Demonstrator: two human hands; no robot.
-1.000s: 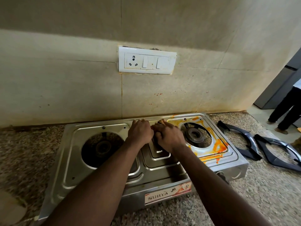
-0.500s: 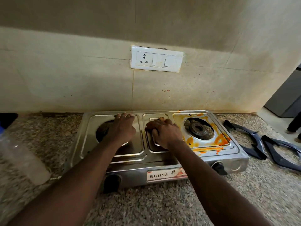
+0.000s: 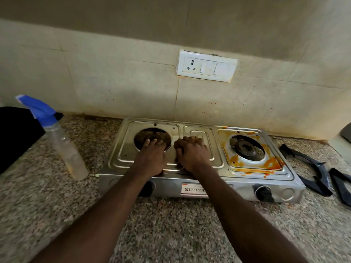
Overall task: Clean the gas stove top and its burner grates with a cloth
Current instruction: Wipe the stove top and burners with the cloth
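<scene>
The stainless-steel two-burner gas stove (image 3: 237, 186), set on the speckled granite counter (image 3: 171, 234), is pressed by the flat-fingered left hand (image 3: 152, 158), while the right hand (image 3: 191, 154) is curled beside it, perhaps over an unseen cloth.

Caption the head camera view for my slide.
Left hand and right hand on a steel gas stove, orange spill around its right burner, grates set beside it.

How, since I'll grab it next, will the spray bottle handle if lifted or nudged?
Probably light: the clear spray bottle looks mostly empty. Likely tippy when nudged: it is tall and narrow, with a bulky trigger head on top. Its smooth wall may slip in a loose grip.
</scene>
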